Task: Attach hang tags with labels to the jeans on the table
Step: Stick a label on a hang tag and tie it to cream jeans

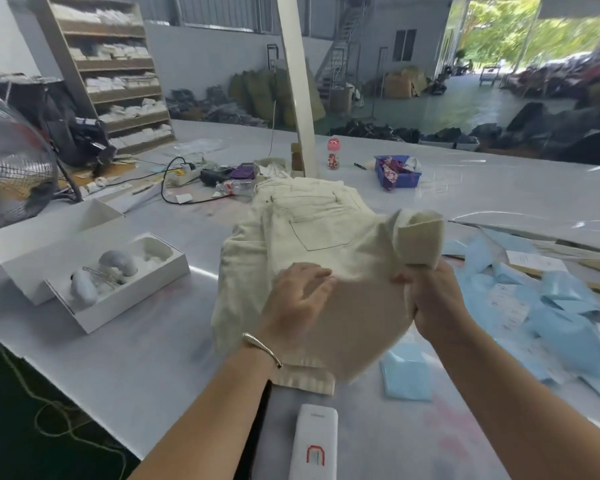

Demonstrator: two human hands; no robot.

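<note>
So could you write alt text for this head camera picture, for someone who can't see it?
A person's right hand grips cream jeans lifted off a grey table, while the open left hand rests on the cloth. Light blue hang tags lie scattered to the right, an open white box to the left.

This place is a garment warehouse or packing workshop. A tall shelf unit (118,71) by the left wall holds many stacks of folded white cloth. Behind the long grey work table (136,341) dark piles of clothes (551,133) lie on the floor, and stuffed sacks (267,95) lean on the wall. The hall has a high metal wall, a steel staircase (343,39) and a wide open doorway (499,32) to green trees. A big metal fan (11,164) stands at the left.
</note>
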